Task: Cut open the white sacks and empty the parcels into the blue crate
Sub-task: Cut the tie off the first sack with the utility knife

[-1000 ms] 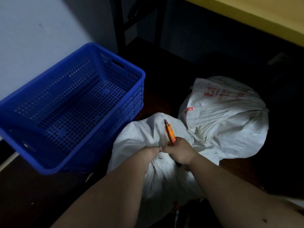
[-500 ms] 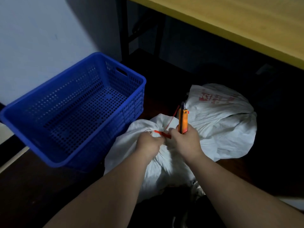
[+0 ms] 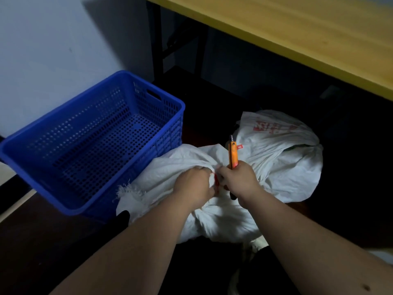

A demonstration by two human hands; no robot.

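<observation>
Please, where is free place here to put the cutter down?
The blue crate is bare inside. The yellow tabletop shows free surface. Dark floor lies bare left of the near sack. Crowded: both hands, left hand and right hand, at the sack's neck.

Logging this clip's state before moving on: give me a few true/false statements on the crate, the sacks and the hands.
1. The blue crate holds no parcels. True.
2. The right hand holds an orange utility knife. True.
3. The left hand rests on the crate rim. False: it grips the near white sack's bunched neck.
4. Only one white sack is present. False: a second sack with red print lies behind.
5. The sacks sit on the yellow table. False: they lie on the floor beside it.
</observation>
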